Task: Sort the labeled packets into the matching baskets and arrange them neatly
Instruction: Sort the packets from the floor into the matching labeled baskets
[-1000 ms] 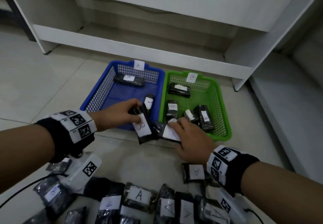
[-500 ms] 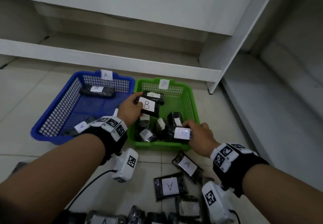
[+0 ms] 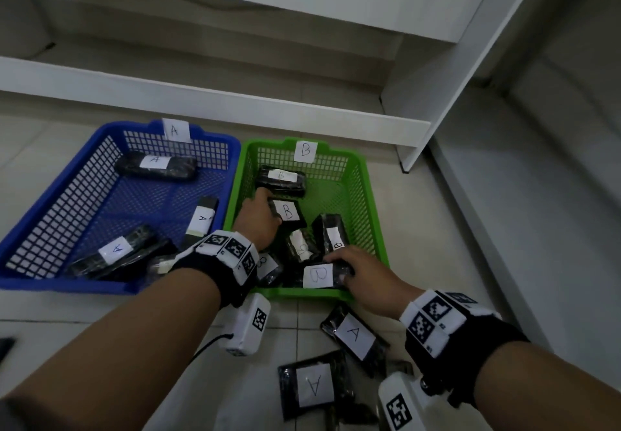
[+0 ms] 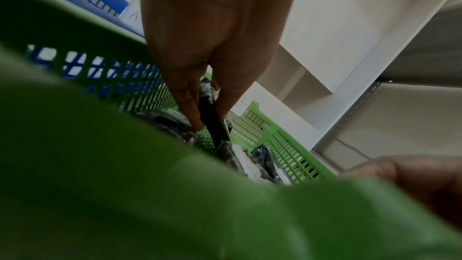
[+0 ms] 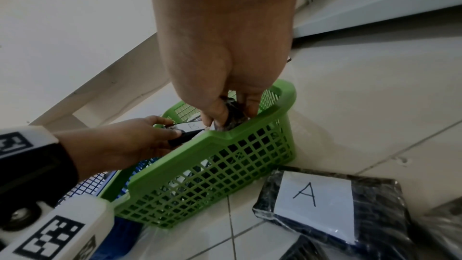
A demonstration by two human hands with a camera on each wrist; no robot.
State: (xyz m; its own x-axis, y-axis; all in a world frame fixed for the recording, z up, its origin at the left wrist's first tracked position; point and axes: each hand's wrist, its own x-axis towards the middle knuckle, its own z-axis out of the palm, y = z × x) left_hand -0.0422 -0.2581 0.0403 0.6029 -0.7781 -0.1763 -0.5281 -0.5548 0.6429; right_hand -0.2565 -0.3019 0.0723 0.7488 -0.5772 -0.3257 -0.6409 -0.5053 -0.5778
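A green basket (image 3: 371,202) tagged B and a blue basket (image 3: 50,202) tagged A sit side by side on the floor. My left hand (image 3: 260,217) is inside the green basket and pinches a black packet labelled B (image 3: 287,212) between thumb and fingers (image 4: 192,110). My right hand (image 3: 361,274) grips another B packet (image 3: 317,276) at the green basket's near edge, seen from below as a dark packet (image 5: 231,115). Several B packets lie in the green basket, and several A packets (image 3: 116,251) in the blue one.
Loose A packets (image 3: 353,333) (image 3: 314,388) lie on the tiled floor in front of the green basket, one large in the right wrist view (image 5: 325,205). A white shelf unit (image 3: 215,104) stands just behind both baskets, with an upright post (image 3: 447,94) at the right.
Both hands carried B packets from the floor in front of the baskets into the green basket. The left hand has lowered its packet deeper; the right packet now rests at the near edge.
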